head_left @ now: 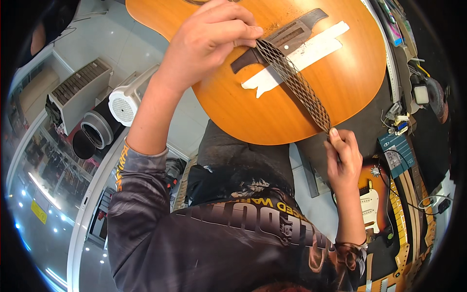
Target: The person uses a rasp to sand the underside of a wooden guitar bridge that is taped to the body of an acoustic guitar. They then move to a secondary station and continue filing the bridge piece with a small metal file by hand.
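Observation:
An acoustic guitar body (219, 107) with an orange-brown top lies in front of me. Across it, at a slant, runs a dark lattice-bladed saw rasp (304, 92). My left hand (209, 41) pinches its far end between thumb and fingers, while my right hand (344, 155) grips the near end by the guitar's lower edge. Under the rasp lie the dark wooden bridge (311, 23) and a strip of white tape (265, 82) beside it. The rasp covers part of both. Brown dust is scattered around the bridge.
At the right, a sunburst electric guitar (369, 194) lies near a teal box (396, 153) and several guitar necks (401, 224). Cables and small tools crowd the bench's right edge. A white perforated device (124, 107) and a grey cylinder (97, 129) stand on the left.

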A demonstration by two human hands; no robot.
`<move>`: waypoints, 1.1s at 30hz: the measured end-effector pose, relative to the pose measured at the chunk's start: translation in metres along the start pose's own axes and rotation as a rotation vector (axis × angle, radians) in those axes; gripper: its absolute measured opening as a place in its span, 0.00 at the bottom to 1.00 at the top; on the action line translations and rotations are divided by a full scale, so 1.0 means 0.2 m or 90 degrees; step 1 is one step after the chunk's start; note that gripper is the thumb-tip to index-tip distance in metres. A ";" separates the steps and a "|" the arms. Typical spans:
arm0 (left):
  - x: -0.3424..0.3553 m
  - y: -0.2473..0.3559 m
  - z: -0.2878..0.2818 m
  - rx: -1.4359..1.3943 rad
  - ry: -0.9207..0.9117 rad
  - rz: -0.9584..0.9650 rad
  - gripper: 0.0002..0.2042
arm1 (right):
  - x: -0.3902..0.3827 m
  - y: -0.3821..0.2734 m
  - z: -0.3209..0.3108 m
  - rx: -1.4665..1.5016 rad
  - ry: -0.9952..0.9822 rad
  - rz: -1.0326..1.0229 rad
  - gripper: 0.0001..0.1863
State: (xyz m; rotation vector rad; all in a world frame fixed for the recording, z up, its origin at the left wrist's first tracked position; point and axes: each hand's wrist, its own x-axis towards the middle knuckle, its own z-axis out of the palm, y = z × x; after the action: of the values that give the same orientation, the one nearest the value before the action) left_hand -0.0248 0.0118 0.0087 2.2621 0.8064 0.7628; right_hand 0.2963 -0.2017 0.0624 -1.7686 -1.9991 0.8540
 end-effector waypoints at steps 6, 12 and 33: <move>-0.06 -0.01 0.06 -0.023 0.059 -0.029 0.10 | -0.01 -0.09 -0.02 -0.015 -0.013 0.012 0.27; -0.04 -0.08 -0.02 0.045 0.055 -0.021 0.10 | 0.06 -0.10 0.01 -0.010 -0.006 0.006 0.26; -0.07 -0.08 -0.04 0.034 0.066 -0.016 0.08 | 0.06 -0.11 0.06 -0.022 -0.003 -0.016 0.26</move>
State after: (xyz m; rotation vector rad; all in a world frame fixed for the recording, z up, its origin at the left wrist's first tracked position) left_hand -0.0448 0.0151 -0.0021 2.2713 0.9114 0.8617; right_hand 0.2701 -0.1937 0.0666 -1.7571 -2.0462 0.8217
